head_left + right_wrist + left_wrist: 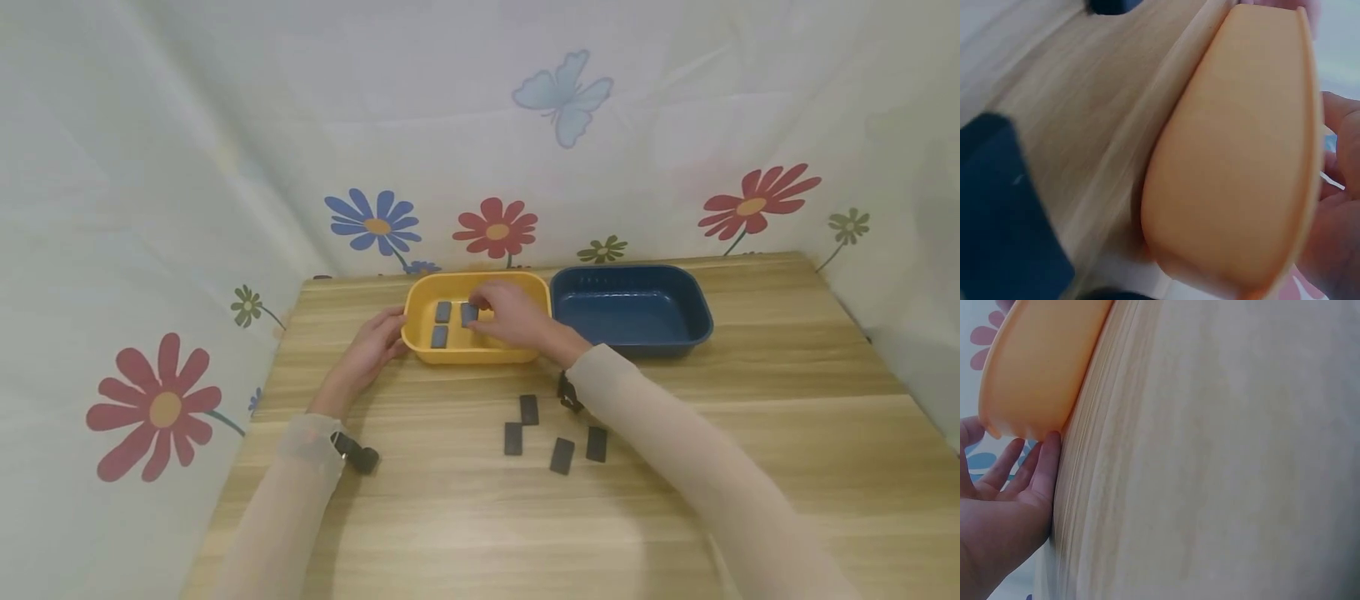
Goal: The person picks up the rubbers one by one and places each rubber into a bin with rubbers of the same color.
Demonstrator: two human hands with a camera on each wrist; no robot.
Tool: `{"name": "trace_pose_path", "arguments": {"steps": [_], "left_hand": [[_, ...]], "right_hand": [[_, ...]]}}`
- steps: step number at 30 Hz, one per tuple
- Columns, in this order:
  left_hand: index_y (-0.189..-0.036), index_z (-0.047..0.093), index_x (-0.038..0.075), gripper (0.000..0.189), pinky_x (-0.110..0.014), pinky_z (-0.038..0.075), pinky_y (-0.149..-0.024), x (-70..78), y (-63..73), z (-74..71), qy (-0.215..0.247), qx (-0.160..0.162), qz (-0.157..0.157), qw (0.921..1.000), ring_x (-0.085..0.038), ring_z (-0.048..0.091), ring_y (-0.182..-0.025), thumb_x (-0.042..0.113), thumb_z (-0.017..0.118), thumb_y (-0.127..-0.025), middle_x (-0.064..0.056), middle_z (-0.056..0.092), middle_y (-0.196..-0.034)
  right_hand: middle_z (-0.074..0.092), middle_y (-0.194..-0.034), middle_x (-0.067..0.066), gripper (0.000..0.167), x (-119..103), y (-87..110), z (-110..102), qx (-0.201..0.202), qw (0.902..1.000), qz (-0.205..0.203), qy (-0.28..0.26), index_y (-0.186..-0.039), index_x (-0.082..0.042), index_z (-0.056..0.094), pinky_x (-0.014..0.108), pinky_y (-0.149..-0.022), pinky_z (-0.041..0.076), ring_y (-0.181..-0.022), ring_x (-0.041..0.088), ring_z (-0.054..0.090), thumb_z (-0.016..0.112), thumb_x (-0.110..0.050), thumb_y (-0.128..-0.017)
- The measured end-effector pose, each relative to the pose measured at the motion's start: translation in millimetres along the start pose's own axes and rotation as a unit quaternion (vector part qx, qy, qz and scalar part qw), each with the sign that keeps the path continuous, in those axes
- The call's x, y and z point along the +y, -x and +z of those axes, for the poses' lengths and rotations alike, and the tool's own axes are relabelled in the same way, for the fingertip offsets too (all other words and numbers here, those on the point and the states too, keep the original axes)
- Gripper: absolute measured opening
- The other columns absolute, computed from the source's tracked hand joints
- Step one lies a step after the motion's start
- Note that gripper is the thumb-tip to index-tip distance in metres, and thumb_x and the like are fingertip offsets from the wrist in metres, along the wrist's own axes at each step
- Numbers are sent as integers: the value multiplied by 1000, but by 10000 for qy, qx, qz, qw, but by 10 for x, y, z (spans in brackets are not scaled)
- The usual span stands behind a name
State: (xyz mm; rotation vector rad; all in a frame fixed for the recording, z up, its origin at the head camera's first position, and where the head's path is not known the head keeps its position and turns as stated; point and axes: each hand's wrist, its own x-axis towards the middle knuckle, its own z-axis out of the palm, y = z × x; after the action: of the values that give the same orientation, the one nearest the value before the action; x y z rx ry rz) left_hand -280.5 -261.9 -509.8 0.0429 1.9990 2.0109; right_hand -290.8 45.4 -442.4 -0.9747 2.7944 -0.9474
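Observation:
My right hand (513,317) reaches inside a yellow plastic basin (480,357), thumb and fingers pinching a small blue-grey rectangular tile (469,314) near its floor. Two similar tiles, an upper one (443,312) and a lower one (439,337), lie to the left of it in the basin. At the basin's left end is my left hand (369,350). In the left wrist view its extended fingers (1047,462) touch the basin's outer wall (1047,369), with the thumb beside the rim. The right wrist view has the basin wall (1229,150) hiding the pinched tile.
A dark blue basin (630,346) stands against the yellow one's right side. Several dark tiles (529,410) lie on the wooden table (435,500) in front of the basins, near the right forearm. Behind the table hangs a white sheet (450,108) with printed flowers.

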Motion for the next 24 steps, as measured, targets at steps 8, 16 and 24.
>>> {"name": "trace_pose_path", "arguments": {"steps": [8,16,24], "left_hand": [[-161,37,2,59,-40,44,-119,-3,-20,9,119,-10,-43,9999,-29,43,-151,31,53,-113,-15,40,-165],[-161,37,1,57,-39,47,-116,23,12,13,94,58,-21,9999,-30,45,-149,28,51,-113,-15,42,-163],[-162,36,2,58,-39,46,-117,-1,-26,-7,87,28,-109,9999,-29,45,-149,30,51,-114,-15,41,-164]], "right_hand": [[71,-111,7,37,117,-182,198,-329,9993,164,-16,-121,-5,71,36,-94,56,-100,23,62,84,-26,-93],[71,-106,5,37,154,-217,261,-561,9983,114,-64,-119,-6,72,35,-91,56,-95,20,61,85,-28,-92],[70,-103,3,39,177,-219,272,-757,9971,118,-38,-118,-6,72,33,-87,55,-93,20,61,85,-31,-91]]}}
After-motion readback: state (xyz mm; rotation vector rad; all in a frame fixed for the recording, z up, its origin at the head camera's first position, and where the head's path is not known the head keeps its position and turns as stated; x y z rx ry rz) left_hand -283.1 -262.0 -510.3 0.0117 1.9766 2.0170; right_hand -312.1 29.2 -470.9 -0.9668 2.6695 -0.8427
